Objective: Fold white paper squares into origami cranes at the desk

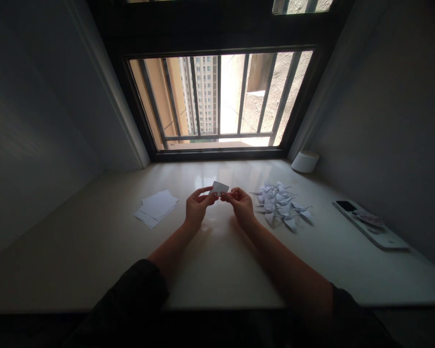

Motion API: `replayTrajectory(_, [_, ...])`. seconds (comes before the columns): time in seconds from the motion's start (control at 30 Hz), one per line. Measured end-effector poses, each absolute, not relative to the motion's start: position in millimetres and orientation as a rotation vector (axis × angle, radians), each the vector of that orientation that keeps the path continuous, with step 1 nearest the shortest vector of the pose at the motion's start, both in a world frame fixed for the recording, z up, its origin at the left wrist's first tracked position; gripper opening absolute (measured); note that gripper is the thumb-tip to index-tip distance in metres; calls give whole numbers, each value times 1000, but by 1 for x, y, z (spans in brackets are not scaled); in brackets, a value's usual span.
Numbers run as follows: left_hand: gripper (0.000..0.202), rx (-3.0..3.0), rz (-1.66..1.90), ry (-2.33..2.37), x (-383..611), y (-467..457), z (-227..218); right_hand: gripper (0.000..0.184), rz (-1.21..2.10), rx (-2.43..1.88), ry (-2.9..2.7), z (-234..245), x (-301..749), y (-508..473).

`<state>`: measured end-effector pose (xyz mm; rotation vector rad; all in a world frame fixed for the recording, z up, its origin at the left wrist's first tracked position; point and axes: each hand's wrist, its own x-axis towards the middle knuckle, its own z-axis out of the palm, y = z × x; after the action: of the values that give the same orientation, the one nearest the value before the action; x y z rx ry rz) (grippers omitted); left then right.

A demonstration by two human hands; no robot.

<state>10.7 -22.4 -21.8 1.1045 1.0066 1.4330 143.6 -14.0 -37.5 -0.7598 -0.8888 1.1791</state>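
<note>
Between my two hands is a small folded piece of paper (pixel 220 187), raised above the pale sill. My left hand (pixel 197 205) pinches its left side and lower edge with thumb and fingers. At the lower right, the thumb and fingers of my right hand (pixel 241 204) pinch the same paper. Just right of my right hand lies a heap of folded white paper cranes (pixel 279 200) with thin pointed ends. A few flat sheets of white paper (pixel 157 208) lie loosely stacked to the left of my left hand.
A phone (pixel 371 227) with a round attachment on its back lies at the right by the wall. A white cylindrical object (pixel 305 162) stands in the back right corner. Behind the sill (pixel 217 266) is a dark-framed window (pixel 217 155) with bars outside.
</note>
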Motion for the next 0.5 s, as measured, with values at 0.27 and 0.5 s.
replayTrajectory(0.27, [51,1146,1405,939,11,-24,-22,38,1103,-839,-939,-37,147,-11])
replayTrajectory(0.5, [75,1292,1422,1047,7,-24,-20,29,907,-907,-1137,-36,147,-13])
